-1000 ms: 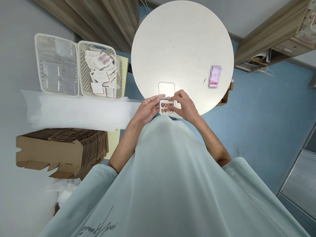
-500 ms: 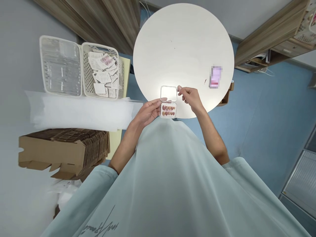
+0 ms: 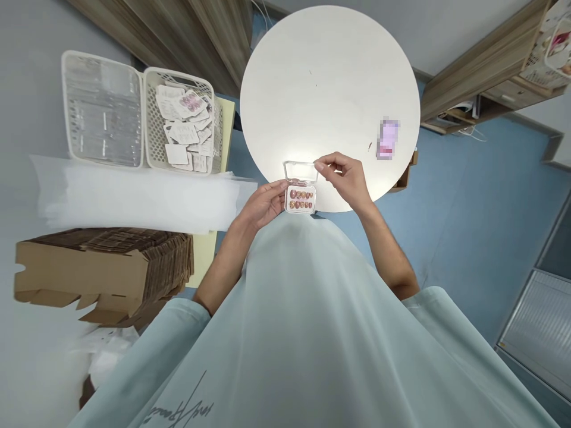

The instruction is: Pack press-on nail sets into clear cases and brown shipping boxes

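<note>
A small clear plastic case [image 3: 300, 210] lies at the near edge of the round white table, its hinged lid [image 3: 301, 172] tilted up. Inside sit two rows of pinkish-brown and gold press-on nails [image 3: 301, 200]. My left hand [image 3: 266, 202] grips the case by its left side, near the hinge, with the thumb on top. At the lid's upper right corner, my right hand [image 3: 343, 175] pinches the rim between thumb and forefinger; the other fingers are curled.
The round table [image 3: 330, 71] carries a blurred pink phone-like object [image 3: 388, 139] on the right. Left of me stand a basket of cards [image 3: 178, 128], a bin of clear cases [image 3: 102, 113], white film sheets [image 3: 134, 199] and a stack of folded cardboard boxes [image 3: 84, 270].
My right hand has moved left and closed on the lid's corner. The lid has swung from lying flat back to a tilt. My left hand still holds the case.
</note>
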{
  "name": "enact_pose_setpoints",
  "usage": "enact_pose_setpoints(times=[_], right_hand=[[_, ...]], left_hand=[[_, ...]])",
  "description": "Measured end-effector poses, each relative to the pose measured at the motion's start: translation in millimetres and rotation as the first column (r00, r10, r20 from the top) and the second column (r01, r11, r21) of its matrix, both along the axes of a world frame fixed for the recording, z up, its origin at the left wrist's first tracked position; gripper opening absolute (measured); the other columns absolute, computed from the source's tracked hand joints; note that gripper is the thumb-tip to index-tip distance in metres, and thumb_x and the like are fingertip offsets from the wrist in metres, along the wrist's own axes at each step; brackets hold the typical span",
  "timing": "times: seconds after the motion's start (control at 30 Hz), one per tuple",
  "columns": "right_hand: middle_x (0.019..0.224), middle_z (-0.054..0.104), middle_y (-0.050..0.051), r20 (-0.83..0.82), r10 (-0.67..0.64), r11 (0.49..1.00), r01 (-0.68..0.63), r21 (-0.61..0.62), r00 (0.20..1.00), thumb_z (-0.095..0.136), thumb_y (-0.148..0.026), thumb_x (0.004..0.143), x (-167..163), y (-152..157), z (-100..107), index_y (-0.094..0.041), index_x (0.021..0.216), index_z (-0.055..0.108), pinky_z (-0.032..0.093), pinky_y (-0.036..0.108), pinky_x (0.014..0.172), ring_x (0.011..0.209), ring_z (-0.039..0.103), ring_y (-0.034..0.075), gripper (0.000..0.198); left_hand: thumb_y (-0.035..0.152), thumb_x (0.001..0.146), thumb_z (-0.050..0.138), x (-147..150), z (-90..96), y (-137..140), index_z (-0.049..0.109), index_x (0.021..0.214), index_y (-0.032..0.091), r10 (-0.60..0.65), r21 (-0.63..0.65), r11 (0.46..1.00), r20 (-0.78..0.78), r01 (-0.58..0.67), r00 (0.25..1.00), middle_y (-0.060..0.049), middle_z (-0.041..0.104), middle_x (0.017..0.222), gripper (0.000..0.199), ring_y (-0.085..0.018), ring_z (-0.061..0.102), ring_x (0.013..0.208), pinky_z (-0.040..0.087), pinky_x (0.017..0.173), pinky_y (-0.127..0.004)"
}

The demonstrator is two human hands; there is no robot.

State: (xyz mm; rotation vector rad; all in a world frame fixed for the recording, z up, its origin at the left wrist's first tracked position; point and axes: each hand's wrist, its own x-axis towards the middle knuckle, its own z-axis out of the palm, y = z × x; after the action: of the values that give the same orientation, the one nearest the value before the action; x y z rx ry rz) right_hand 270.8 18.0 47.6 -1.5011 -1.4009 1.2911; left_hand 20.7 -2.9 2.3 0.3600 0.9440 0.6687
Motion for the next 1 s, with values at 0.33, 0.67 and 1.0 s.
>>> enact_pose_setpoints(times=[0.33,0.67,1.0], right_hand=[[0.101,0.075,0.003,-0.012,0.096,0.995,-0.096,-0.02,0.995,0.092,-0.068,0.094,-1,-56,7,-0.028,0.11,0.082,0.059,0.034,0.074,0.086,0.069,0.018,0.044],[0.088,0.078,0.0,-0.11,-0.063,0.947,0.024,-0.319,0.992,0.101,-0.076,0.076,-12,-62,3,-0.026,0.108,0.074,0.057,0.03,0.065,0.076,0.073,0.017,0.066],[0.088,0.082,0.004,-0.246,-0.178,0.896,0.053,-0.441,0.953,0.096,-0.088,0.072,-17,-60,-7,-0.024,0.092,0.076,0.057,0.025,0.058,0.075,0.077,0.017,0.07]], left_hand=[[0.046,0.103,0.088,-7,8.3,12,0.085,0.13,0.012,-0.008,0.092,0.996,-0.018,0.01,1.0,-0.019,0.085,0.14,0.043,-0.038,0.079,0.139,0.067,0.117,-0.049],[0.041,0.1,0.09,-5,15.4,17,0.082,0.138,0.015,-0.041,0.196,0.979,-0.079,0.056,0.996,-0.02,0.08,0.15,0.046,-0.041,0.071,0.151,0.06,0.127,-0.059],[0.063,0.1,0.086,-7,18.3,8,0.069,0.16,0.024,-0.099,0.305,0.929,-0.339,0.208,0.936,-0.016,0.079,0.148,0.073,-0.038,0.074,0.143,0.066,0.118,-0.056]])
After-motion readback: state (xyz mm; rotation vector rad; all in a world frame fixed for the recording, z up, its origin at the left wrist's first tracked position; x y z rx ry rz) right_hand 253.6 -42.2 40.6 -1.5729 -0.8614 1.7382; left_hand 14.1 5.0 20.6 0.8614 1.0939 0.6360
